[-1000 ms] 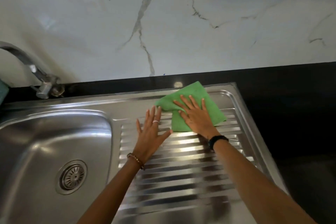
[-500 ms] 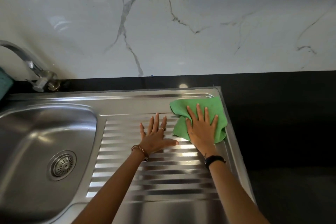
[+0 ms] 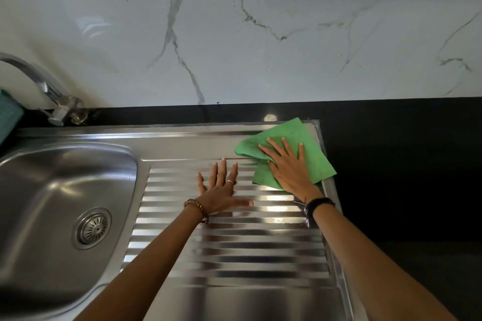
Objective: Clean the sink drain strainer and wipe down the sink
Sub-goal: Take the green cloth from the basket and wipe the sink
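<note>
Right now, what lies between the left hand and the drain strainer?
Head view: only bare ridged drainboard and the basin's rim lie between the left hand and the drain strainer.

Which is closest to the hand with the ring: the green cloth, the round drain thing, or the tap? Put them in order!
From the left hand:
1. Green cloth, just to its right at the drainboard's back corner, under the right hand.
2. Drain strainer, to its left, down in the basin.
3. Tap, far left, by the wall.

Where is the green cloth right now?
The green cloth lies at the far right corner of the ribbed steel drainboard, flat under the right hand, its edge overlapping the black counter.
</note>
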`<action>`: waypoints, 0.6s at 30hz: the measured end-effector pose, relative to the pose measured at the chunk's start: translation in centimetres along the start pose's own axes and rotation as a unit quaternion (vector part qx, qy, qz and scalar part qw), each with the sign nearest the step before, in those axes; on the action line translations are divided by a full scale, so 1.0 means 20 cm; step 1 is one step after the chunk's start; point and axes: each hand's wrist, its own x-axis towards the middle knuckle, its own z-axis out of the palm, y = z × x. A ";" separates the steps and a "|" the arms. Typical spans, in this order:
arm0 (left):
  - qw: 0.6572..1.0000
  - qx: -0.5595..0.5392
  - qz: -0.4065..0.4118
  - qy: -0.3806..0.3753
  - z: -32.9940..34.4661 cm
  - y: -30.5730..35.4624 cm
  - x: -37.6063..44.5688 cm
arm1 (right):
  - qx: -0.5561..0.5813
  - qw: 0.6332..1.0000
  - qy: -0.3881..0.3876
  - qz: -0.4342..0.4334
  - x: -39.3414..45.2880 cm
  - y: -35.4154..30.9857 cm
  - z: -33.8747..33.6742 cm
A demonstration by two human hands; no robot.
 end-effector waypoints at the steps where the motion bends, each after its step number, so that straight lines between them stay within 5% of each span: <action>1: 1.000 0.001 -0.001 -0.003 0.00 0.00 0.00 | -0.005 1.000 -0.008 -0.025 0.03 -0.01 -0.01; 7: 1.000 0.009 -0.020 0.006 0.01 0.01 0.02 | -0.032 0.997 -0.008 -0.073 0.14 -0.15 0.00; 18: 1.000 -0.015 -0.003 0.015 0.00 0.01 -0.01 | -0.020 0.979 0.075 0.188 -0.04 0.00 -0.02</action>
